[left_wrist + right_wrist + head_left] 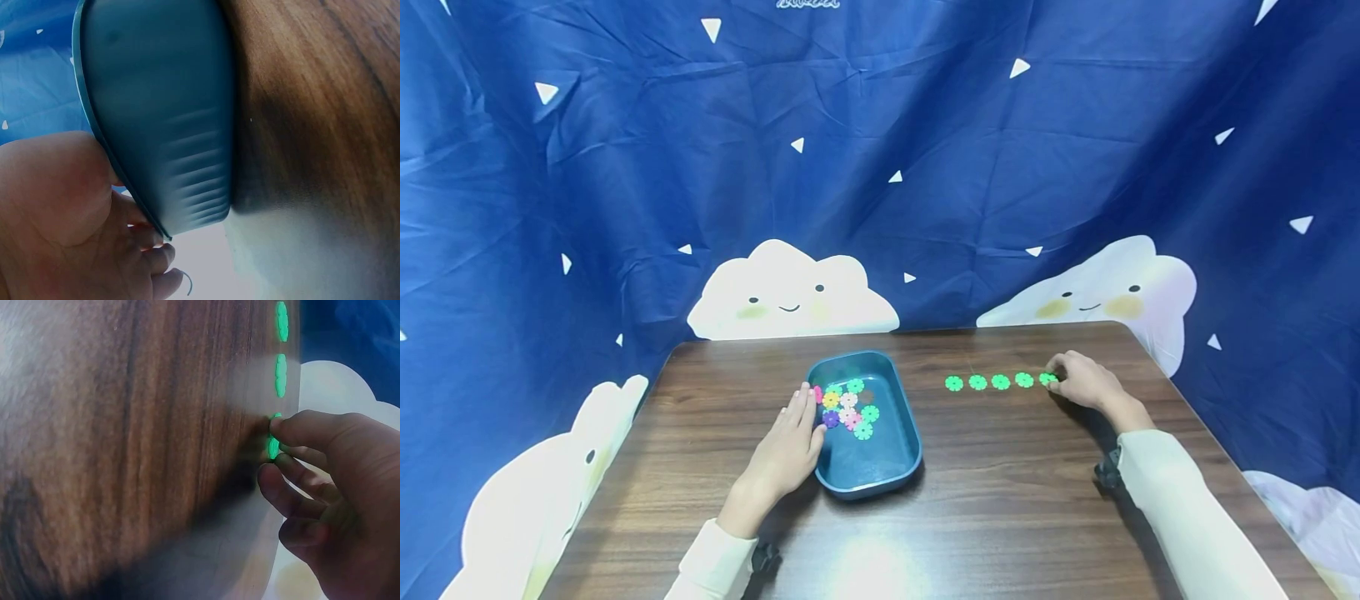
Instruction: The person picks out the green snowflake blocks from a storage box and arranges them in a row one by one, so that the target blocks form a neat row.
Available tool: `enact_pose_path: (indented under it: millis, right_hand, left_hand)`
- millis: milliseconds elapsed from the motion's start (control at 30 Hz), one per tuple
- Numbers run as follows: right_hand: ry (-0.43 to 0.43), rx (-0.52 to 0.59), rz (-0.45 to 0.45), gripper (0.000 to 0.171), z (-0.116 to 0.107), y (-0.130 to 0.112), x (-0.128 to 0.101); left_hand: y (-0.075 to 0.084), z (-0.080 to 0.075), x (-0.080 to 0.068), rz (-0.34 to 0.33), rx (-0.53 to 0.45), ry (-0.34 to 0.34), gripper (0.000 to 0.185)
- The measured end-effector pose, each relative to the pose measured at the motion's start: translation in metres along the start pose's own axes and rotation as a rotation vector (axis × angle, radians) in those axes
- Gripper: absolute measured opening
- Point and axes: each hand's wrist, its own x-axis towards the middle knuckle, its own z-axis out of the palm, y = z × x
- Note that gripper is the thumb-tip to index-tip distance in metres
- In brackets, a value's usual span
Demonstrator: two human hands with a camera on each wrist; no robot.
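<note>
My right hand [1086, 382] pinches a green flower-shaped disc [274, 447] at the right end of a row, thumb and fingertips at its edges close to the tabletop. To its left in the row lie several more green discs [1001, 382], spaced apart. My left hand [785, 446] rests along the left rim of a dark teal plastic tray [870, 479], its fingers straight and partly over the edge. Inside that tray lie mixed flower discs, among them a yellow one [831, 400], a purple one [831, 419] and a green one [863, 431].
The brown wood-grain table [1000, 500] ends at a back edge just behind the row. Behind it hangs a blue curtain [925, 125] printed with white clouds and triangles. Dark devices are strapped on both wrists.
</note>
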Motion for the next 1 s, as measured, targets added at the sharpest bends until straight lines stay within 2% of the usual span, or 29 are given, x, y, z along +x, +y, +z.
enact_pose_path:
  millis: [300,500,667,1000]
  right_hand:
    - [0.004,0.008,0.005,0.031,-0.002,-0.002,0.002]
    - [0.044,0.019,-0.021,0.019,-0.011,-0.022,0.008]
    - [0.094,-0.001,-0.088,0.008,-0.02,-0.058,0.016]
    - [0.148,-0.047,-0.291,0.004,-0.027,-0.164,0.031]
  left_hand:
    - [-0.001,0.0,0.0,-0.002,0.001,-0.006,0.065]
    - [-0.001,0.0,0.0,0.008,0.0,0.025,0.064]
    - [-0.001,0.002,-0.001,0.001,-0.006,0.016,0.064]
    - [0.0,0.001,-0.002,-0.002,-0.005,0.011,0.064]
